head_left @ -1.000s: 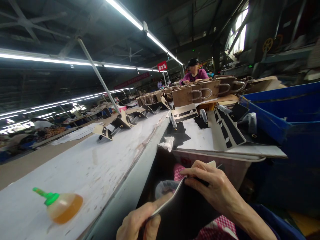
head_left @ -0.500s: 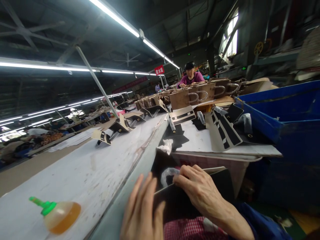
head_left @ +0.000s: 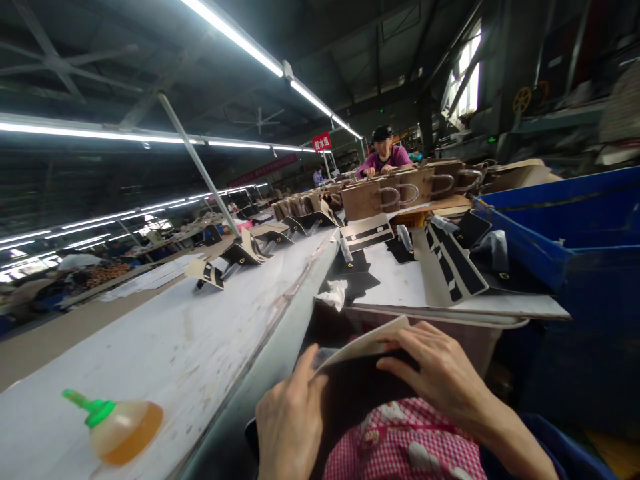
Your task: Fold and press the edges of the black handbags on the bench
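Observation:
A black bag panel [head_left: 353, 383] with a cream inner side lies curved over my lap, its far edge raised. My left hand [head_left: 291, 417] is closed on the panel's left side, thumb and fingers at the edge. My right hand [head_left: 443, 370] grips the upper right edge between thumb and fingers. A plastic-wrapped handle [head_left: 325, 357] shows partly behind the panel near my left fingertips. Beneath the panel is a red checked apron [head_left: 400, 440].
A squeeze bottle of amber liquid with a green nozzle [head_left: 125, 430] stands on the white-covered table [head_left: 200, 340] at left. Similar black pieces [head_left: 450, 267] lie on a board ahead. A blue bin [head_left: 600, 280] is at right; a co-worker [head_left: 384, 157] sits beyond rows of brown bags [head_left: 363, 200].
The panel has turned and bent, so its cream side shows at the far edge. My left hand has closed on its side; my right hand has shifted right along the edge.

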`<state>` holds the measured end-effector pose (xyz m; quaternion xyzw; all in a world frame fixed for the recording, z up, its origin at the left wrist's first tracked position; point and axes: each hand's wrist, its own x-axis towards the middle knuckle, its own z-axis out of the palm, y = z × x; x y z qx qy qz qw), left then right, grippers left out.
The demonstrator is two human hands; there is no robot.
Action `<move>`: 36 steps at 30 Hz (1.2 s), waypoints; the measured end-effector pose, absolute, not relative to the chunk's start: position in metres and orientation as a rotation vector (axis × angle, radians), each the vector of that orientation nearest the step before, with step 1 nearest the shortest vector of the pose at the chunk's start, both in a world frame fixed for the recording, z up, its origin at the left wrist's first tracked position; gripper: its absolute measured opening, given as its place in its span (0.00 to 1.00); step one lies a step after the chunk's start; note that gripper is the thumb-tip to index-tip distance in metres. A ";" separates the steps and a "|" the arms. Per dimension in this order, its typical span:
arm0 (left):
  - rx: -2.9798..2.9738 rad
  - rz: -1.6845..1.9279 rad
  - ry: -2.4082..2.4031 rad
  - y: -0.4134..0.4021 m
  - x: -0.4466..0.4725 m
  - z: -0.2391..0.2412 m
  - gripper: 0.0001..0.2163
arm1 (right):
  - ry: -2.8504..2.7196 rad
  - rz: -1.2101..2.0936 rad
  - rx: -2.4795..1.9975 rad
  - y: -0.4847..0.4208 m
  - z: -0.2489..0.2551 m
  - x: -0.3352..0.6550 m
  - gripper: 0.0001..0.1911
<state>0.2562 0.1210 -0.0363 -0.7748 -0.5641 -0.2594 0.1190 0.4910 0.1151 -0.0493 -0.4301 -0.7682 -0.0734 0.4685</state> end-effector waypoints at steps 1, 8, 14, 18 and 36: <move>-2.282 -0.829 -1.593 0.123 0.246 -0.036 0.16 | -1.820 -0.139 -1.092 0.117 -0.051 0.499 0.08; -2.346 -1.155 -1.316 0.121 0.218 -0.026 0.12 | -1.412 0.377 -1.048 0.135 -0.057 0.507 0.18; -2.616 -1.265 -1.202 0.103 0.232 -0.014 0.15 | -1.187 0.859 -0.977 0.128 -0.054 0.506 0.19; -2.772 -1.277 -1.136 0.097 0.235 -0.009 0.16 | -1.100 0.966 -0.980 0.115 -0.044 0.510 0.21; -2.731 -1.761 -1.463 0.093 0.255 -0.020 0.12 | -0.983 0.982 -1.090 0.106 -0.034 0.504 0.22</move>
